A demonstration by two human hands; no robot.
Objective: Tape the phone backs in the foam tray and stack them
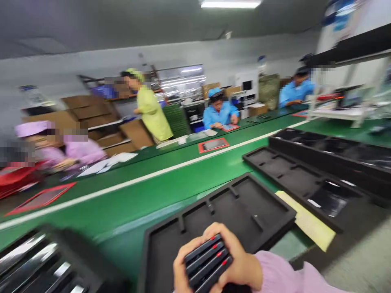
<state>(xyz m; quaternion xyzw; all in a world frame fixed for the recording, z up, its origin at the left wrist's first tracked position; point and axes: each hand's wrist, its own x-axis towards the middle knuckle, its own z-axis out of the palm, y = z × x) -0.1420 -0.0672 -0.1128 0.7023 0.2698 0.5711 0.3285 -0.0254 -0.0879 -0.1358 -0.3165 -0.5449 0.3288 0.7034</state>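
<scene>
A stack of several slim black phone-like devices [207, 262], each with a small red mark near one end, is held up at the bottom centre. My left hand [181, 264] wraps round its left side. From the right, my right hand [236, 260] grips the other side, and the fingers of both hands come close together over the far edge. Behind and below them lies a black foam tray [244, 211] with shallow compartments. The undersides of the devices are hidden.
At lower left stands a dark tray [33, 264] of shiny upright pieces. More black trays [269, 162] lie to the right, beside a yellow paper [308, 221]. A green conveyor [171, 175] carries red-framed panels [213, 145]. Several co-workers sit or stand beyond it.
</scene>
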